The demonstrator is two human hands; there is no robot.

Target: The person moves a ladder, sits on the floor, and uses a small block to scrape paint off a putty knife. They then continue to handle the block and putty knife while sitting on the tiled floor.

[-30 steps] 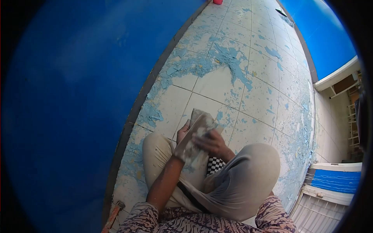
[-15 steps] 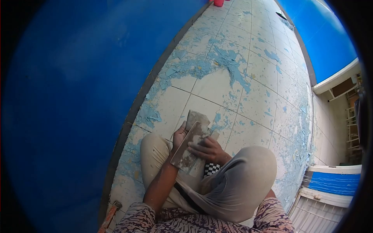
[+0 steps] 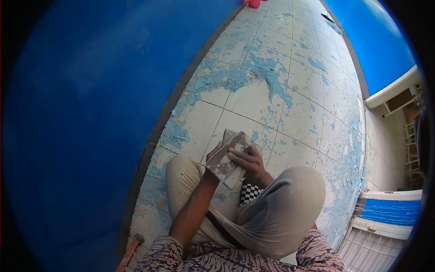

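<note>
A brown rectangular sheet (image 3: 222, 164), smeared with pale dust, is between my hands above my lap; it looks like sandpaper. A greyish piece (image 3: 229, 133) shows behind its upper end, and a pale flat piece (image 3: 234, 178) sticks out below. My left hand (image 3: 214, 151) is closed on the sheet's left side, its fingers mostly hidden behind it. From the right, my right hand (image 3: 250, 161) presses its fingers across the sheet's dusty face, gripping its right edge.
Flakes of light blue paint (image 3: 267, 72) litter the white tiled floor (image 3: 247, 106). A blue wall (image 3: 90, 113) runs along the left. An orange-handled tool (image 3: 129, 255) lies at lower left. Far off stands a pink-red container (image 3: 254, 4). A white metal gate (image 3: 371, 249) is at lower right.
The brown sheet has moved slightly up and right and turned to lean more to the right. Both hands have moved with it; less of my left hand shows.
</note>
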